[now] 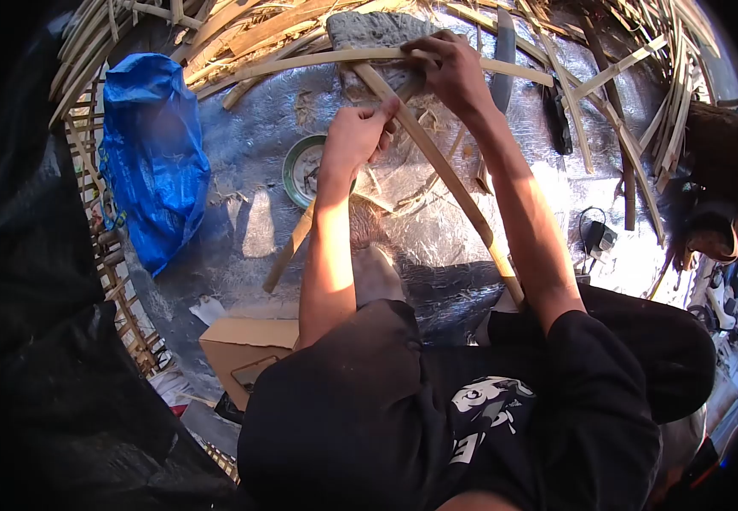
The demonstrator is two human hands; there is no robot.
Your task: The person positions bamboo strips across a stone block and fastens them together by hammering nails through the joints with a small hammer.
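My left hand (358, 140) is closed, with its thumb on a diagonal bamboo strip (450, 179). That strip slants from the upper middle down toward my right knee. A second bamboo strip (288, 254) runs beneath my left wrist, and its far part is partly covered. Above, my right hand (454, 72) bends over a long, slightly curved bamboo strip (301, 61), its fingers pinching it near where the strips meet. Right behind lies a rough grey stone block (369, 31). Close to my left forearm sits a green-rimmed dish (292, 170), partly hidden.
Piles of split bamboo (249, 30) line the far edge and right side. A blade (503, 64) lies beyond my right wrist. A blue plastic bag (156, 162) stands left, a cardboard box (245, 336) nearer me. A black adapter (597, 237) rests on the silvery sheet (241, 187).
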